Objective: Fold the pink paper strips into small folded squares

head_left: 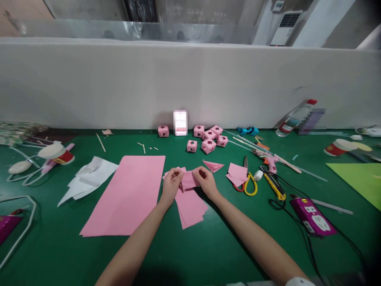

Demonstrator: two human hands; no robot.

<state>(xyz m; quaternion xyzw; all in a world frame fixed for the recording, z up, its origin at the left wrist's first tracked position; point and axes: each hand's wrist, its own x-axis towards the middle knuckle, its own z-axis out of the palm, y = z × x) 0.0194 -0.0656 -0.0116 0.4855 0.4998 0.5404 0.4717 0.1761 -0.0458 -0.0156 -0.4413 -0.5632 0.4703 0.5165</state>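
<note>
Both my hands pinch a small pink paper piece [189,180] just above a stack of pink squares [190,206] on the green table [208,246]. My left hand [172,183] grips its left edge with closed fingers. My right hand [204,180] grips its right edge the same way. A large pink sheet [127,194] lies flat to the left of my hands. A folded pink triangle [213,165] rests just beyond my right hand. Several finished pink paper cubes [208,145] stand near the back wall.
Crumpled white paper [89,178] lies at left, with a paper cup [56,154] and cables beyond. To the right lie more pink squares [237,174], yellow-handled scissors [249,180], a glue gun [269,162], a purple power strip [312,216], a water bottle [294,118] and a green sheet [360,178].
</note>
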